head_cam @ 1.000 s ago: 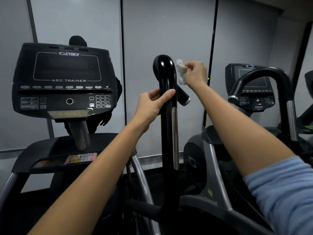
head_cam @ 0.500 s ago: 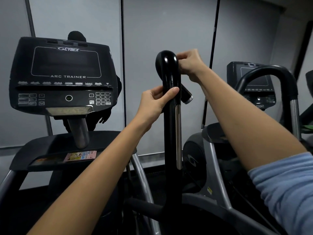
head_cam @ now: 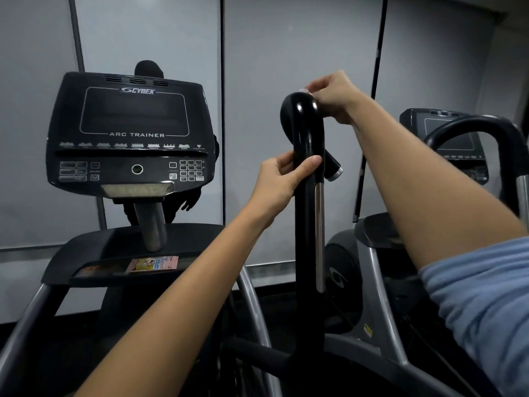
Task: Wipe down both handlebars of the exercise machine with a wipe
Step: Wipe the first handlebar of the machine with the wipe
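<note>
Filling the space left of both hands, the console [head_cam: 131, 133] of the exercise machine faces the person, dark screen, not involved. Between the two forearms rises the black handlebar [head_cam: 307, 213], upright, curving over at its top into a hooked end; a short side grip with a silver cap [head_cam: 333, 169] sticks out just right of the left hand's fingertips. Another machine's handle [head_cam: 472, 127] curves well to the right of the right arm, untouched.

Left hand [head_cam: 282, 181] wraps the handlebar just below the curve, thumb across the front, fingers behind: likely a bracing grip so the swinging bar holds steady under the rubbing. Right hand [head_cam: 333, 96] is closed over the top of the curve from the right side, pinching the wipe [head_cam: 304, 90] against the bar. Only a small pale edge of the wipe shows at the fingertips; the rest is hidden in the hand.

Judged step: wiping the top bend of this handlebar, shaft below probably next. Second handlebar can't be clearly identified here.
</note>
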